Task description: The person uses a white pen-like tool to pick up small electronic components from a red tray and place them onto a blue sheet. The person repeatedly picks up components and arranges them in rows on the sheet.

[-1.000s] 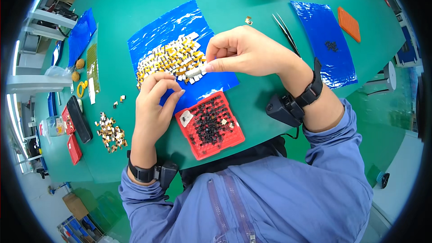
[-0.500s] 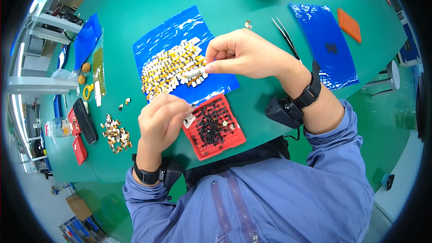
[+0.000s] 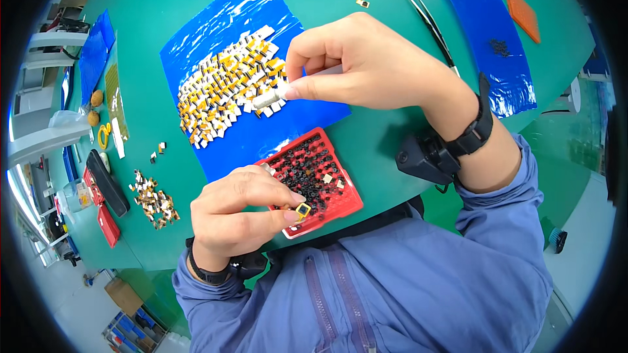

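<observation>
My left hand [image 3: 242,212] pinches a small square part with a yellow frame [image 3: 303,210] between thumb and fingertip. It is held over the near left edge of a red tray [image 3: 347,199], which has many small black pieces and a few pale squares in it. My right hand [image 3: 356,59] is closed in a pinch on a small pale silvery piece [image 3: 267,99]; its exact kind cannot be made out. That piece is at the right edge of a dense pile of small white-and-yellow parts [image 3: 226,85], spread on a blue film sheet [image 3: 288,127].
Tweezers [image 3: 432,26] lie right of my right hand, near a second blue sheet [image 3: 458,0] with black bits and an orange tray [image 3: 521,13]. A loose part [image 3: 362,0] lies at the back. Leftward are a small parts heap [image 3: 154,199], a black case [image 3: 108,183] and yellow scissors [image 3: 103,136].
My left hand has moved nearer and turned, bringing the yellow-framed part into sight at its fingertips. The right hand keeps its pinch beside the pile. The whole view has shifted slightly.
</observation>
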`<act>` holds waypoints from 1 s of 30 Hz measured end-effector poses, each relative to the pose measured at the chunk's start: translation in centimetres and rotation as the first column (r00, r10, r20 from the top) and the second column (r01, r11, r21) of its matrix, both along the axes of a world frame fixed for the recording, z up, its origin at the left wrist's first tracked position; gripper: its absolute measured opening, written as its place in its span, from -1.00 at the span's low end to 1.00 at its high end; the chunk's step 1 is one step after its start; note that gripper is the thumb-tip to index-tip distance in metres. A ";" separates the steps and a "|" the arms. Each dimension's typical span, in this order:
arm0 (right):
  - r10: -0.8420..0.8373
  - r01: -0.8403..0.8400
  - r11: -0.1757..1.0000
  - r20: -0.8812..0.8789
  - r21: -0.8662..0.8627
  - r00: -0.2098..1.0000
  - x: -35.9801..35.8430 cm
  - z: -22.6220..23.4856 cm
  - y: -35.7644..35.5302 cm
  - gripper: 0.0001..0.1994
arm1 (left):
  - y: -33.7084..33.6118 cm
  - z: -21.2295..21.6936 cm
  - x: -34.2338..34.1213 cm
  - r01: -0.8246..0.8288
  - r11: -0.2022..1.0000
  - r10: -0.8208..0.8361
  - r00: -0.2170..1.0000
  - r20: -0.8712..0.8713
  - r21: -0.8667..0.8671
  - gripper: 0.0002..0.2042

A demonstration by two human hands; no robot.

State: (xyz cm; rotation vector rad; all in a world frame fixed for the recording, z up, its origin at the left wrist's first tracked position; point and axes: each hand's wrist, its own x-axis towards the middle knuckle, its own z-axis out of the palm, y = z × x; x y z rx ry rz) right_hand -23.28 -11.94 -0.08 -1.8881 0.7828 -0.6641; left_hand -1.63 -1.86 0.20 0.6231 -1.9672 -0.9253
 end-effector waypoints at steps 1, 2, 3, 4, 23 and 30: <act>-0.002 0.002 1.000 -0.003 0.002 1.000 0.0 0.2 0.0 -0.76 | -0.1 0.0 0.0 0.006 1.000 -0.006 1.000 -0.004 0.012 -0.87; 0.002 -0.002 1.000 -0.010 0.006 1.000 0.0 0.3 0.1 -0.76 | -0.1 0.0 0.1 0.016 1.000 -0.016 1.000 -0.006 0.013 -0.87; 0.006 -0.006 1.000 -0.016 0.011 1.000 0.0 0.4 0.1 -0.77 | -0.2 0.1 0.1 0.024 1.000 -0.024 1.000 -0.008 0.014 -0.88; 0.009 -0.008 1.000 -0.024 0.015 1.000 0.0 0.5 0.1 -0.77 | -0.2 0.1 0.1 0.035 0.999 -0.035 0.999 -0.011 0.013 -0.89; 0.006 -0.006 0.999 -0.007 0.043 1.000 0.3 0.2 0.3 -0.81 | -0.2 0.1 0.4 0.062 0.998 -0.062 0.998 0.008 0.015 -0.93; 0.010 -0.009 0.999 -0.025 0.041 1.000 0.4 0.3 0.3 -0.80 | -0.3 0.3 0.3 0.067 0.998 -0.067 0.998 0.010 0.008 -0.94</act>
